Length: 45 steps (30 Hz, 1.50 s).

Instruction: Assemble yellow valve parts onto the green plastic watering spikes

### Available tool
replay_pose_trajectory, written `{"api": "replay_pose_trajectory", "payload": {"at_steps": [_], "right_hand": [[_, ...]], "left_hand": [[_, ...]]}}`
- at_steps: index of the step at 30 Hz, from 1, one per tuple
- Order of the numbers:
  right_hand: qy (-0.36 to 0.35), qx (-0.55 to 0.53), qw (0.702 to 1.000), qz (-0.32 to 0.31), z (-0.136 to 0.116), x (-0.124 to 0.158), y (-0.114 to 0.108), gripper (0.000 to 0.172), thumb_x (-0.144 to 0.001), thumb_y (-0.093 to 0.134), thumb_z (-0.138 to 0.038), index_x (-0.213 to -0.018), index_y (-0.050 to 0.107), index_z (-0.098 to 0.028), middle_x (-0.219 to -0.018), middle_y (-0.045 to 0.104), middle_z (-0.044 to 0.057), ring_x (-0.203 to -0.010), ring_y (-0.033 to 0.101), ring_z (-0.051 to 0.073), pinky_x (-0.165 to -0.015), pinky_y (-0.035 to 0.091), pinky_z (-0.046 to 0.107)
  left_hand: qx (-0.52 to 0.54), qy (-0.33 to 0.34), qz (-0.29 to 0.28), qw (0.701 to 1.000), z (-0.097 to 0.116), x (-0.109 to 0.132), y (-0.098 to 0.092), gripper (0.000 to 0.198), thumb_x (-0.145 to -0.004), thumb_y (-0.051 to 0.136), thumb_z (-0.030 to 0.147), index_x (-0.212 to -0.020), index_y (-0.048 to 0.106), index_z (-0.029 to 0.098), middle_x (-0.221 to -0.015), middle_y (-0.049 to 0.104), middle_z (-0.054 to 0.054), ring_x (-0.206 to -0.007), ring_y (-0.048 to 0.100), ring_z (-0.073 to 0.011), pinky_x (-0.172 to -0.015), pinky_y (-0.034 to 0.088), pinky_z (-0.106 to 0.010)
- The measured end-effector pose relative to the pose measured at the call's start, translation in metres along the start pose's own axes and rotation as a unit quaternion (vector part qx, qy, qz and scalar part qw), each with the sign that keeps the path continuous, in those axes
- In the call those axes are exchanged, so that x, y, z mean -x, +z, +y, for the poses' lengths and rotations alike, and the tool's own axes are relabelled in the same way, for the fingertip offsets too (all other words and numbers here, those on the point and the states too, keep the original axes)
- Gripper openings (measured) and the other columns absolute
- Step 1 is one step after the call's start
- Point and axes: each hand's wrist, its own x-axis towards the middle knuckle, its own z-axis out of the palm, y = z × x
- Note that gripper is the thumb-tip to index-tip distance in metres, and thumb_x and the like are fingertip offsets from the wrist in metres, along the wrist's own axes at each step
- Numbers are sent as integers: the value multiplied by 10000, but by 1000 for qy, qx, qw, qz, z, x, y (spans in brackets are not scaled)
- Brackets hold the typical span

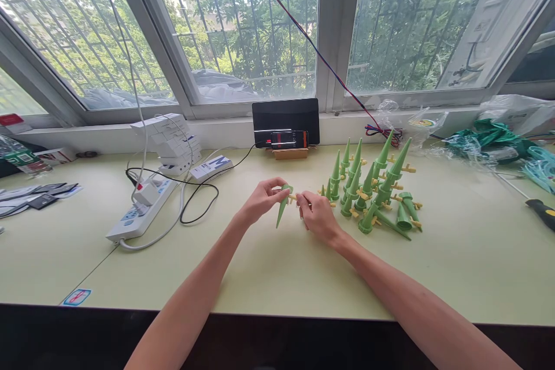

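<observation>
My left hand [266, 199] is closed on a green plastic watering spike [282, 212], its tapered point slanting down toward the table. A small yellow valve [292, 198] sticks out from the spike's wide end, to the right. The fingers of my right hand [317, 214] are pinched around the outer end of that valve. Just right of my right hand stands a cluster of similar green spikes [368, 185] with yellow valves, most upright with points up. A few at the cluster's front right lie tilted or on their sides, among them one long spike [393, 224].
At left a white power strip [147, 211] carries plugs and loose cables, beside stacked white boxes [176, 141]. A phone [289, 139] leans on a stand by the window. Crumpled green plastic [488, 141] and a screwdriver [540, 211] lie at right. The table's front edge runs below my forearms.
</observation>
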Motion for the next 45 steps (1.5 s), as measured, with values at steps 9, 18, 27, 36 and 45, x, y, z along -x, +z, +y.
{"api": "replay_pose_trajectory", "payload": {"at_steps": [9,18,27,36,45], "right_hand": [[9,-16,1000,-2,-3,1,-2,396,-990,383,-476,-743,529,-203,-566,544,-17,-410,455,105,-442,357,242],[-5,-43,999,7,-7,1,-2,215,-924,519,-400,-934,591,-197,-773,648,25,-468,538,111,-432,411,231],[-12,-47,999,-1,1,0,0,254,-956,471,-419,-860,557,-200,-712,579,-8,-394,452,82,-422,376,234],[-10,-21,1000,-11,-2,1,-1,312,-983,414,-413,-775,521,-206,-603,523,-25,-424,440,102,-457,340,239],[-8,29,1000,4,2,-1,0,500,-1009,320,-479,-614,469,-211,-479,462,-22,-435,418,119,-499,326,255]], "left_hand": [[5,3,-2,1000,-1,0,-2,269,-844,672,417,-906,622,160,-815,658,-36,-772,641,-171,-785,477,-334],[-5,4,5,1000,-1,1,-3,272,-849,665,422,-914,625,161,-848,656,-41,-767,639,-173,-775,479,-339],[-5,-2,1,1000,0,0,-2,283,-848,665,435,-911,616,163,-814,660,-38,-757,641,-175,-766,476,-341],[-3,-3,2,1000,4,1,1,289,-835,679,437,-914,623,164,-760,655,-27,-770,647,-187,-760,472,-342],[-3,3,-13,1000,-1,2,1,298,-840,680,432,-965,628,166,-811,672,-38,-776,645,-179,-755,471,-334]]}}
